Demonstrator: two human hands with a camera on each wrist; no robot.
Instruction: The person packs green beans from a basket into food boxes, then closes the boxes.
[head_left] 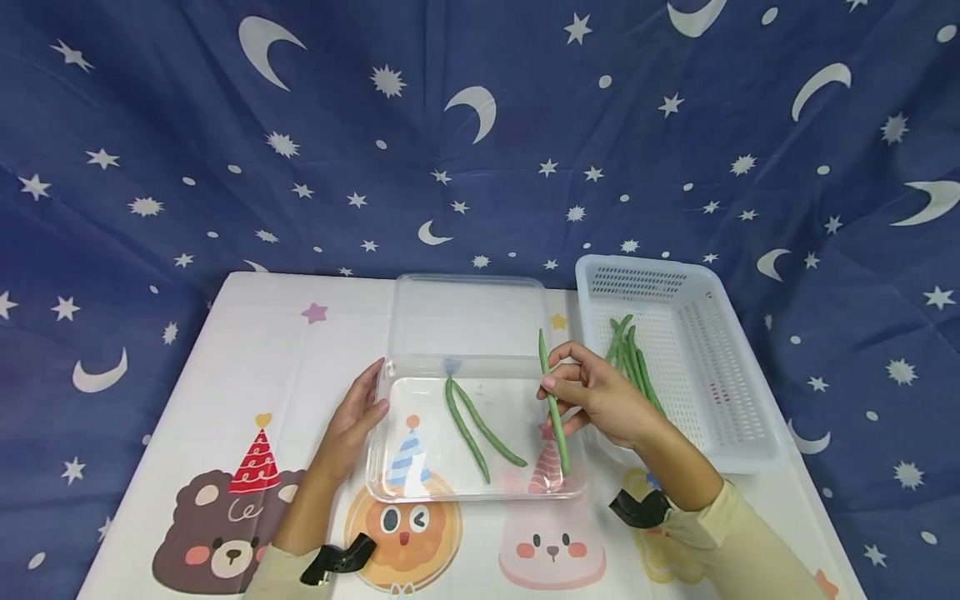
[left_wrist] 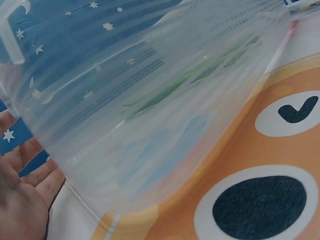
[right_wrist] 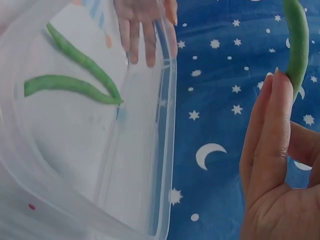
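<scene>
1. Head view: the right hand [head_left: 596,398] is pinching a green bean [head_left: 555,417] between thumb and fingers; the bean is showing just left of the palm, one tip rising above the fingers, the rest slanting down over the right end of a clear container [head_left: 480,498]
2. The left hand [head_left: 352,423] is resting its fingers against the container's left end, pinching nothing; two loose beans [head_left: 467,431], slim and slightly curved, are lying inside in a narrow V
3. A white basket [head_left: 746,417] of perforated plastic is standing on the table [head_left: 300,358] beside the right hand, holding more beans [head_left: 642,367]
4. Left wrist view: the left hand is touching the glossy wall with parted fingers; green shapes are showing blurred through the plastic
5. Right wrist view: the held bean, smooth and bowed, is rising from the right hand's fingertips, apart from the container's rounded rim
</scene>
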